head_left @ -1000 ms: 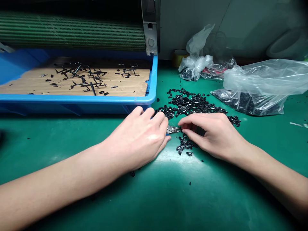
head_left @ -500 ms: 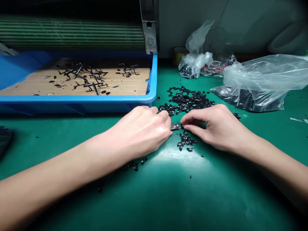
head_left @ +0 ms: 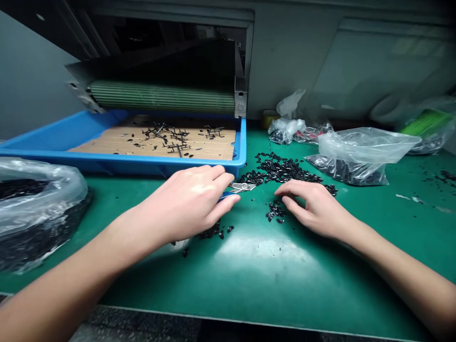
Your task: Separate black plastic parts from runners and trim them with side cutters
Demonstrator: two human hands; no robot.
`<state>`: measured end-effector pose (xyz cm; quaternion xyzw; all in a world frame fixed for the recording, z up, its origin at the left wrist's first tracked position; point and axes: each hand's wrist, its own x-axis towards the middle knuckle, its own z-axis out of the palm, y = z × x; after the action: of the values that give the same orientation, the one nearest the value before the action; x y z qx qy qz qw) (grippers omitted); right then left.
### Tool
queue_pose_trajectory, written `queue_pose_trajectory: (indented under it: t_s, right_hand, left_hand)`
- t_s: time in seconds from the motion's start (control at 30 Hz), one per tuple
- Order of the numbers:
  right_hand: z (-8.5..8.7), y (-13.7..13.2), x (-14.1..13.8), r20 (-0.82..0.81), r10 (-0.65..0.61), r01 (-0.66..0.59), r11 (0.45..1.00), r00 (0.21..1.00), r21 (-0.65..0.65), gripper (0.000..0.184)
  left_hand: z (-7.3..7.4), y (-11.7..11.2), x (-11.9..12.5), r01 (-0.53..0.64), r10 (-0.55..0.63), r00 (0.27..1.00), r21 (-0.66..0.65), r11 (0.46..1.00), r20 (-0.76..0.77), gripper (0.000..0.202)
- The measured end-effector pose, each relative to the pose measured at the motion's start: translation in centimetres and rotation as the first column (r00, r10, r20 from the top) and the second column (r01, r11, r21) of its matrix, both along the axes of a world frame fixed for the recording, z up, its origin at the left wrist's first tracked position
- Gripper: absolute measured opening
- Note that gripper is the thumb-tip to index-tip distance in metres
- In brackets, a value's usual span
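Note:
My left hand (head_left: 195, 202) is wrapped round a small pair of nippers (head_left: 242, 187). Their metal jaws and a bit of blue handle show past my fingers, and the rest is covered by the hand. To the right, my right hand (head_left: 315, 206) hovers low with thumb and forefinger curved and slightly apart, nothing visible between them. Just left of its fingertips lies a small cluster of shiny black curved pieces (head_left: 274, 211). Behind both hands spreads a larger pile of black pieces (head_left: 285, 168). More dark bits (head_left: 212, 231) lie partly under my left hand.
A blue tray (head_left: 142, 166) holds cardboard and black plastic sprues (head_left: 174, 135) beneath a green ribbed conveyor belt (head_left: 160, 96). Clear bags of black parts stand at the left (head_left: 39, 209) and right (head_left: 356, 161). The green table's front edge (head_left: 213, 317) is below.
The view has pulled back, showing more of the table. My left hand and the nippers have drawn left, away from my right hand. My right fingers have parted.

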<state>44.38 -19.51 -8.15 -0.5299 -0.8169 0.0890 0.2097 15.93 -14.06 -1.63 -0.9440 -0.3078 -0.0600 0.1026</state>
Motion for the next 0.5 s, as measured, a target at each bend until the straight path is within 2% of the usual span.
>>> queue_pose_trajectory:
  t_s: [0.07, 0.13, 0.2, 0.3, 0.37, 0.5]
  right_hand:
    - [-1.2, -2.0, -0.8, 0.012, -0.086, 0.085, 0.995, 0.996, 0.060, 0.044]
    - [-2.4, -3.7, -2.3, 0.088, -0.097, 0.094, 0.995, 0.991, 0.033, 0.069]
    - [-3.1, -4.6, -4.5, 0.152, -0.061, 0.067, 0.997, 0.987, -0.031, 0.082]
    - [-3.0, -4.2, -8.7, 0.152, -0.012, 0.027, 0.995, 0.988, -0.099, 0.087]
    - [-2.5, -3.2, -11.9, 0.121, 0.014, 0.003, 0.990, 0.993, -0.141, 0.090]
    - [-1.5, -0.8, -18.0, 0.020, 0.051, -0.046, 0.983, 0.999, -0.176, 0.095]
  left_hand:
    - [0.3, -1.8, -2.6, -0.061, 0.071, 0.986, -0.065, 0.996, 0.153, 0.040]
    - [0.3, -4.1, -5.3, -0.120, 0.151, 0.928, -0.109, 0.987, 0.341, 0.037]
    - [-0.1, -6.5, -7.4, -0.200, 0.240, 0.808, -0.134, 0.971, 0.537, 0.033]
    - [-1.1, -9.7, -9.4, -0.289, 0.337, 0.560, -0.203, 0.936, 0.757, 0.029]
    - [-2.0, -11.3, -9.8, -0.294, 0.375, 0.422, -0.266, 0.918, 0.825, 0.031]
    - [-3.6, -13.6, -9.5, -0.212, 0.461, 0.256, -0.416, 0.884, 0.850, 0.034]
